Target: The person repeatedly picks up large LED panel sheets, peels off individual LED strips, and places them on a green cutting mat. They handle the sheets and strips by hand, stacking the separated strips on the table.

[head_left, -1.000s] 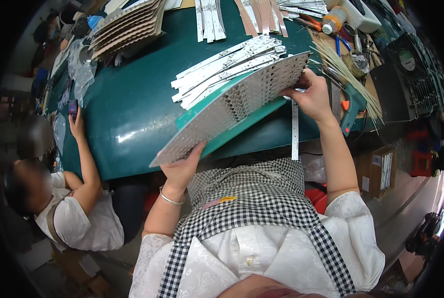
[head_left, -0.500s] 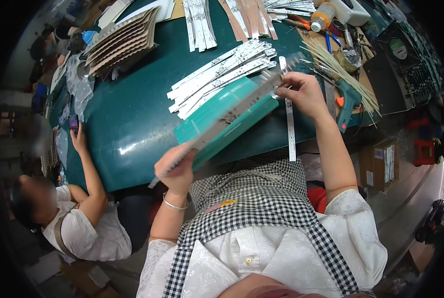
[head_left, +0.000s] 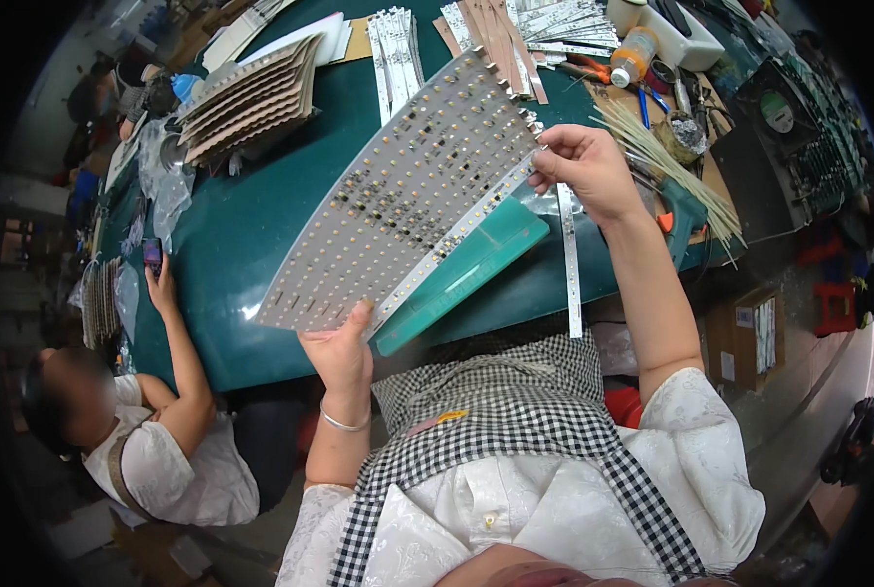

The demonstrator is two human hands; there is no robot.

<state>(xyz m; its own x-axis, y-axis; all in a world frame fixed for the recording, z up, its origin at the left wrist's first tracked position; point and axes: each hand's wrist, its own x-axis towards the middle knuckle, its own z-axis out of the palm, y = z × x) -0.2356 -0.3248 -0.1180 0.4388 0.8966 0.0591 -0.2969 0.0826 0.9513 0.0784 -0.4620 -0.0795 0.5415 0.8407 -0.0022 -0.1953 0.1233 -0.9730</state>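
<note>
A broad white LED circuit-board panel (head_left: 388,196), dotted with rows of small LEDs and black parts, is held up tilted above the table. My left hand (head_left: 342,350) grips its near left corner, thumb on top. My right hand (head_left: 585,168) pinches its right end near the small tabs. Along the panel's near edge, one strip (head_left: 456,230) looks brighter and differently angled; whether it is still joined I cannot tell. Beneath lies a green plastic block (head_left: 476,269), partly covered. A single LED strip (head_left: 569,259) juts over the table's near edge beside my right forearm.
Bundled LED strips (head_left: 394,54) and stacked boards (head_left: 251,98) lie on the green table (head_left: 222,245). At right are a glue gun (head_left: 686,215), thin sticks (head_left: 662,161), an orange-capped bottle (head_left: 634,56) and pliers. A co-worker (head_left: 173,440) sits at left holding a phone (head_left: 153,254).
The panel has turned from nearly edge-on to show its broad LED face, now hiding the loose strips behind it. Both hands keep hold; the right has moved slightly left and up.
</note>
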